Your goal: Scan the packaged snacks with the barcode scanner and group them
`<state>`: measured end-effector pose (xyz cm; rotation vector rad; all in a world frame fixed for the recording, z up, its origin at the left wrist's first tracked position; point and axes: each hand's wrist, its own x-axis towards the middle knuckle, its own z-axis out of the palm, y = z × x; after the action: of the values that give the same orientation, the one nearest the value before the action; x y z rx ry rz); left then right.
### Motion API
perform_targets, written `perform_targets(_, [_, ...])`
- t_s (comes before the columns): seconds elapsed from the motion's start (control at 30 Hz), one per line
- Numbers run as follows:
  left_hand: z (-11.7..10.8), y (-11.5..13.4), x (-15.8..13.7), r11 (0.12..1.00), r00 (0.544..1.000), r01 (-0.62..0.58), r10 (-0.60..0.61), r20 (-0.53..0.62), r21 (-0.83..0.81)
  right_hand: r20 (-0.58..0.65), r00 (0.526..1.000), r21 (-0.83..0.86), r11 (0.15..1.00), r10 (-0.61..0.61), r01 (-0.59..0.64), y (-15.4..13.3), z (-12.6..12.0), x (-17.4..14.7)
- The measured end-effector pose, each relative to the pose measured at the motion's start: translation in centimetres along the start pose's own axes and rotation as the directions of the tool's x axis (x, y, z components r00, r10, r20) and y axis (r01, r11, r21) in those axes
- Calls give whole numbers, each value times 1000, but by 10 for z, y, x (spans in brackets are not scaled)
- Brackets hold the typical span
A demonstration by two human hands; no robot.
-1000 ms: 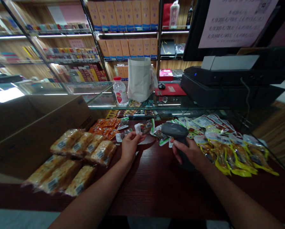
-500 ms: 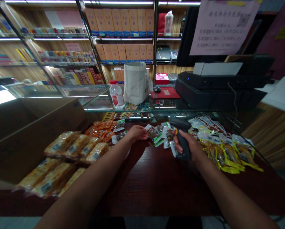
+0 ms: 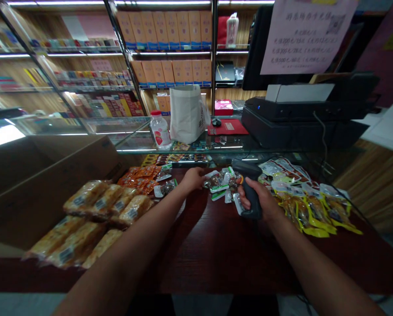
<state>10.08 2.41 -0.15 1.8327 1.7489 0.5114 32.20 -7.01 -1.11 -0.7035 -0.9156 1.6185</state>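
Note:
My right hand (image 3: 254, 197) is wrapped around the grip of a dark handheld barcode scanner (image 3: 251, 193), whose head points away over the table. Just left of it lies a pile of small clear snack packets (image 3: 221, 182) with white and green ends. My left hand (image 3: 194, 179) reaches to the pile's left edge, fingers stretched toward the nearest packet. Its fingertips are partly hidden, and no packet shows in its grasp. Left of that wrist are a few similar packets (image 3: 165, 188) and a heap of orange snack packets (image 3: 139, 177).
Wrapped bread packs (image 3: 99, 206) are stacked by an open cardboard box (image 3: 51, 175) on the left. Yellow-edged food pouches (image 3: 311, 208) lie at the right. Behind, a glass counter (image 3: 140, 151) bears a bottle (image 3: 160, 131), a white bag (image 3: 187, 114) and a cash register (image 3: 301, 127).
My left hand has turned back-up and moved slightly forward at the pile's edge. Packets at that edge have shifted a little. The scanner stays in my right hand, almost unmoved.

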Motion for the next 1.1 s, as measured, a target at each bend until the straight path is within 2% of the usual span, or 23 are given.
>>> perform_targets(0.07, [-11,-11,-17,983,997,-23,37,-74,181,6,1000,7,1000,-3,3,0,0,0])
perform_targets(0.17, [-34,-30,-39,904,989,44,21,-146,425,21,1000,14,1000,-10,10,1,-1,-1])
perform_targets(0.3, [-56,-49,-54,784,988,143,-78,-133,603,30,1000,1,1000,-8,8,5,0,-2])
perform_targets(0.37, [-54,-52,-57,758,992,124,-78,-100,640,28,1000,-22,1000,-5,6,7,1,-2])
perform_targets(0.5, [-37,-50,-67,765,999,11,20,-42,644,45,999,-51,999,7,-5,9,5,-3])
perform_targets(0.63, [-21,-52,-74,845,995,-83,104,-10,529,36,999,-69,997,22,-20,8,8,-4])
perform_targets(0.77, [-14,-56,-79,900,984,-93,149,-101,426,42,999,-85,996,28,-24,9,9,-5])
perform_targets(0.9, [-10,-50,-89,980,985,-168,171,-27,109,59,998,-146,989,6,3,14,8,-6])
perform_targets(0.97, [-6,-43,-97,963,967,-253,254,-9,-87,57,998,-228,973,-21,33,17,9,-7])
perform_targets(1.03, [-2,-34,-105,899,934,-342,357,7,-273,36,999,-341,939,-33,44,21,10,-8])
perform_targets(1.1, [2,-26,-114,832,904,-362,423,58,-419,0,999,-448,894,-32,28,25,12,-8])
